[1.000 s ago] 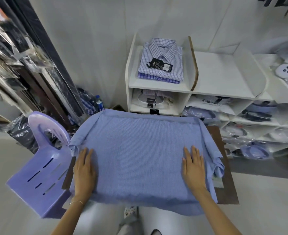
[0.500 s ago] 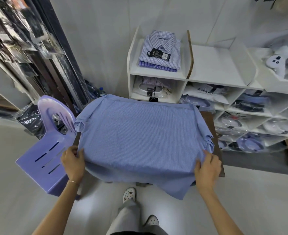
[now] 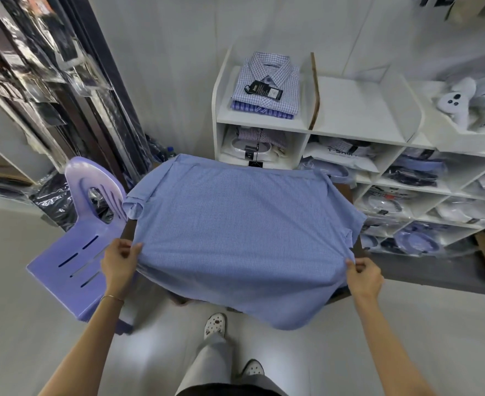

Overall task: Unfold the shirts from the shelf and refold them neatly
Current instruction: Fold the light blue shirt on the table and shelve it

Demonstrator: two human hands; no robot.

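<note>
Holding blue shirt, folded shirts in shelf

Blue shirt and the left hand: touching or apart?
Touching. The head view shows the left hand pinching the blue shirt at its near left edge.

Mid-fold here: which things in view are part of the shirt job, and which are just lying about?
Job:
blue shirt, pinched by left hand and right hand
folded checked shirts on the white shelf

Lying about:
purple plastic chair
white plush toy
bagged garments
</note>
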